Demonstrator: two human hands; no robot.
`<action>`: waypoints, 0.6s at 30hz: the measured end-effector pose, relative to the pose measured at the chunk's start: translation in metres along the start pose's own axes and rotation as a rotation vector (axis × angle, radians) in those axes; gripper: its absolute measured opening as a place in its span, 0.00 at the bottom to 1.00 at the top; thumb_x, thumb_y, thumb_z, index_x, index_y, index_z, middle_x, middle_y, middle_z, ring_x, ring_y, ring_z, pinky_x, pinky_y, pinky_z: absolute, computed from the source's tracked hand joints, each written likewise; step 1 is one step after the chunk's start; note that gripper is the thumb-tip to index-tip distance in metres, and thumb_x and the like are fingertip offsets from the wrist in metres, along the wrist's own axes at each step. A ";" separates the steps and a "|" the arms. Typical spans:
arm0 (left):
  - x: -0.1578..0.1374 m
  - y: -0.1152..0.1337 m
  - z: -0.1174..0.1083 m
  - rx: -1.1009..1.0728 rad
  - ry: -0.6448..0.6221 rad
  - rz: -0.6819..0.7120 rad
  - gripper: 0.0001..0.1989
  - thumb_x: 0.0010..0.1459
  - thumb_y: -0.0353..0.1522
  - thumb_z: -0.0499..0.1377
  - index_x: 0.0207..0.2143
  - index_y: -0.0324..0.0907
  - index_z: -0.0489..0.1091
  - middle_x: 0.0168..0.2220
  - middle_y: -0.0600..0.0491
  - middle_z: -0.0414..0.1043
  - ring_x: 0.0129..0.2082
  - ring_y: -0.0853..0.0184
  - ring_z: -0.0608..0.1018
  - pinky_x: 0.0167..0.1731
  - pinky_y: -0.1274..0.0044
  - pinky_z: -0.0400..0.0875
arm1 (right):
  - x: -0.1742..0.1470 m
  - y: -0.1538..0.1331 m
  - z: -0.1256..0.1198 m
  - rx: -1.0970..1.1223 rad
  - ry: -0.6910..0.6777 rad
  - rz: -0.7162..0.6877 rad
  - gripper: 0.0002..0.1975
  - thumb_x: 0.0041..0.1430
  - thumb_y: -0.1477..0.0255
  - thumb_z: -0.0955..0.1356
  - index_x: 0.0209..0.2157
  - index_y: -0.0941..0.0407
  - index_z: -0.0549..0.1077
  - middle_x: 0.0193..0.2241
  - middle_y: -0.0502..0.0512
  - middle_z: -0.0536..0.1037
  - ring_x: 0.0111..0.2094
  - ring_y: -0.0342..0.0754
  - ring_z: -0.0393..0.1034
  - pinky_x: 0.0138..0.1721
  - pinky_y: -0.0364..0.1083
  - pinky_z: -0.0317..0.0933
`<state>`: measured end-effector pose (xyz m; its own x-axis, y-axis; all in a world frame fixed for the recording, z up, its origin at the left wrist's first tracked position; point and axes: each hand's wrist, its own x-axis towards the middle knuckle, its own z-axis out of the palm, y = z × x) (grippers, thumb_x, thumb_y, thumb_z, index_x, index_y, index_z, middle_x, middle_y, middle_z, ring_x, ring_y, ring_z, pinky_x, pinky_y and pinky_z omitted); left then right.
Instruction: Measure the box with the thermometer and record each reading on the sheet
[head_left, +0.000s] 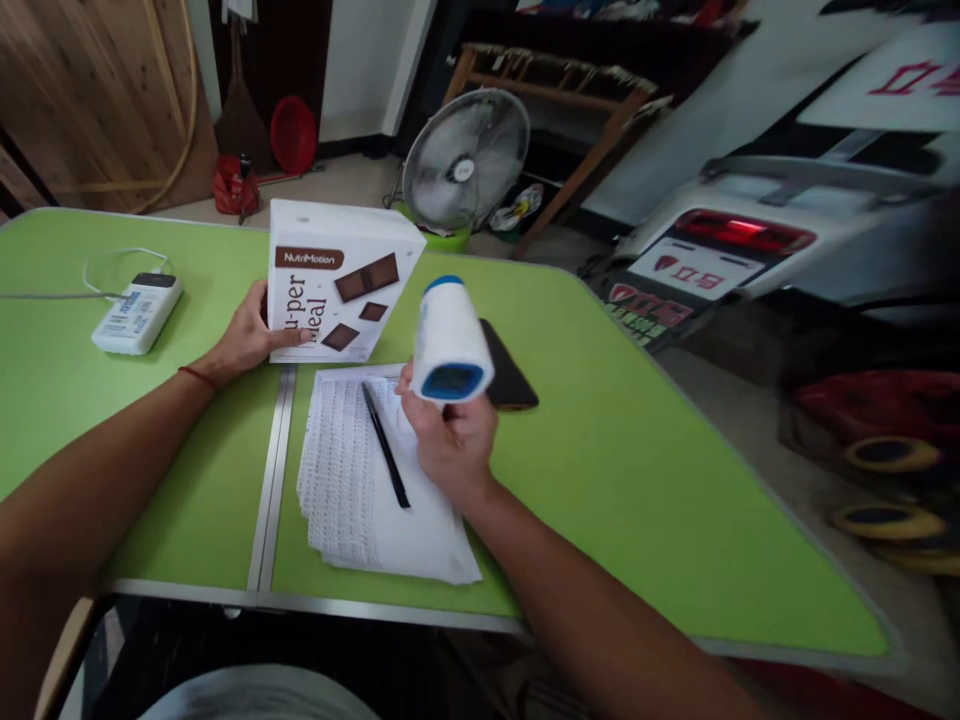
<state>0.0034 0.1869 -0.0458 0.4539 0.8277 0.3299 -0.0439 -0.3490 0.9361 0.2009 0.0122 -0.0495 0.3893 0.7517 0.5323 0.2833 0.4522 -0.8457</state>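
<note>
A white box (322, 285) printed "NutriMotion" and brown bar pictures stands at the table's far edge. My left hand (251, 328) grips its lower left side, with fingers across the front and behind. My right hand (454, 440) is closed around the lower part of a white-and-blue handheld device (452, 335), shaped like a scanner gun. Its dark blue window faces me; its exact kind I cannot tell. Under and beside this hand lies a stack of printed sheets (345, 480) with a black pen (386, 450) on top. Behind the device, a dark flat phone-like object (510, 370) is partly hidden.
A white power strip (139, 313) with cables lies at the left of the green folding table (637, 500), whose metal seam runs beside the papers. Beyond the table stand a fan (465, 160), a red basin (293, 135) and, to the right, a scooter (720, 240).
</note>
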 end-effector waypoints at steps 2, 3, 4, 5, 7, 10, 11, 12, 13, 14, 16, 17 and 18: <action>-0.007 0.004 0.003 -0.044 0.000 -0.022 0.36 0.42 0.44 0.76 0.50 0.41 0.67 0.50 0.45 0.76 0.49 0.52 0.79 0.46 0.62 0.77 | -0.006 -0.013 0.001 0.090 -0.010 -0.002 0.12 0.54 0.58 0.72 0.33 0.50 0.71 0.30 0.51 0.73 0.30 0.48 0.69 0.31 0.50 0.68; -0.010 0.005 0.005 -0.079 -0.020 -0.043 0.34 0.44 0.44 0.75 0.49 0.41 0.68 0.50 0.45 0.76 0.48 0.52 0.79 0.45 0.62 0.76 | -0.008 -0.018 0.002 0.142 -0.043 0.029 0.14 0.53 0.57 0.72 0.35 0.50 0.72 0.29 0.51 0.73 0.29 0.48 0.69 0.30 0.49 0.68; -0.012 0.006 0.007 -0.092 -0.038 -0.056 0.33 0.44 0.44 0.74 0.48 0.41 0.68 0.49 0.45 0.76 0.47 0.53 0.79 0.44 0.63 0.76 | -0.010 -0.022 0.003 0.190 -0.073 0.077 0.15 0.53 0.56 0.72 0.36 0.50 0.72 0.29 0.51 0.73 0.29 0.47 0.68 0.28 0.49 0.67; -0.014 0.006 0.009 -0.089 -0.052 -0.068 0.32 0.45 0.44 0.74 0.48 0.41 0.69 0.49 0.45 0.76 0.46 0.53 0.79 0.43 0.64 0.77 | -0.010 -0.025 0.004 0.225 -0.092 0.126 0.16 0.53 0.55 0.72 0.37 0.50 0.73 0.29 0.51 0.73 0.27 0.47 0.68 0.27 0.49 0.67; -0.015 0.004 0.012 -0.070 -0.061 -0.087 0.32 0.45 0.44 0.74 0.49 0.41 0.69 0.49 0.45 0.76 0.46 0.54 0.79 0.43 0.64 0.77 | -0.009 -0.025 0.006 0.252 -0.119 0.218 0.17 0.53 0.54 0.73 0.37 0.51 0.73 0.27 0.50 0.73 0.26 0.45 0.67 0.26 0.48 0.65; -0.013 -0.002 0.015 -0.068 -0.073 -0.084 0.34 0.44 0.43 0.75 0.50 0.41 0.68 0.49 0.46 0.76 0.46 0.55 0.79 0.44 0.63 0.77 | -0.003 -0.016 0.008 0.232 -0.144 0.286 0.18 0.51 0.54 0.73 0.36 0.52 0.74 0.25 0.48 0.73 0.24 0.43 0.65 0.25 0.46 0.64; -0.013 -0.004 0.015 -0.074 -0.078 -0.072 0.34 0.43 0.43 0.75 0.50 0.41 0.68 0.49 0.46 0.76 0.45 0.55 0.79 0.44 0.62 0.77 | -0.001 -0.013 0.008 0.221 -0.153 0.294 0.17 0.52 0.55 0.73 0.36 0.52 0.74 0.24 0.47 0.72 0.24 0.43 0.65 0.25 0.46 0.63; -0.012 -0.006 0.015 -0.079 -0.079 -0.059 0.34 0.43 0.43 0.75 0.50 0.42 0.68 0.48 0.46 0.77 0.45 0.55 0.79 0.43 0.62 0.77 | 0.001 -0.010 0.009 0.207 -0.161 0.296 0.16 0.52 0.55 0.73 0.35 0.52 0.74 0.24 0.47 0.72 0.23 0.43 0.65 0.25 0.46 0.63; -0.012 -0.008 0.015 -0.080 -0.080 -0.045 0.34 0.42 0.42 0.75 0.50 0.42 0.68 0.47 0.46 0.77 0.44 0.55 0.79 0.43 0.62 0.77 | 0.003 -0.008 0.010 0.193 -0.167 0.295 0.16 0.52 0.56 0.73 0.35 0.52 0.74 0.24 0.46 0.72 0.23 0.43 0.65 0.26 0.46 0.63; -0.011 -0.009 0.015 -0.079 -0.081 -0.033 0.34 0.42 0.43 0.75 0.50 0.42 0.68 0.47 0.47 0.77 0.44 0.56 0.80 0.42 0.62 0.78 | 0.004 -0.006 0.011 0.178 -0.168 0.291 0.15 0.52 0.57 0.73 0.35 0.52 0.74 0.24 0.46 0.72 0.24 0.42 0.65 0.26 0.46 0.63; -0.010 -0.011 0.016 -0.066 -0.085 -0.013 0.34 0.42 0.43 0.75 0.49 0.42 0.68 0.45 0.47 0.77 0.43 0.56 0.80 0.40 0.63 0.78 | 0.006 -0.003 0.013 0.154 -0.153 0.288 0.13 0.53 0.58 0.73 0.34 0.52 0.74 0.25 0.47 0.73 0.24 0.42 0.65 0.26 0.46 0.62; -0.010 -0.010 0.016 -0.058 -0.089 -0.003 0.34 0.43 0.44 0.75 0.49 0.41 0.68 0.44 0.47 0.77 0.42 0.56 0.80 0.40 0.64 0.78 | 0.007 -0.003 0.014 0.148 -0.142 0.290 0.13 0.53 0.58 0.72 0.33 0.52 0.73 0.25 0.47 0.73 0.24 0.42 0.64 0.26 0.46 0.62; -0.011 -0.009 0.016 -0.056 -0.093 0.013 0.33 0.43 0.44 0.75 0.48 0.41 0.68 0.44 0.47 0.77 0.42 0.56 0.80 0.39 0.64 0.78 | 0.008 -0.002 0.015 0.145 -0.132 0.297 0.13 0.52 0.58 0.72 0.32 0.52 0.73 0.25 0.47 0.73 0.24 0.42 0.64 0.26 0.46 0.61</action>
<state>0.0137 0.1742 -0.0601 0.5336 0.7782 0.3313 -0.0983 -0.3320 0.9382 0.1904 0.0248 -0.0441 0.3170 0.9117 0.2614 0.0435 0.2613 -0.9643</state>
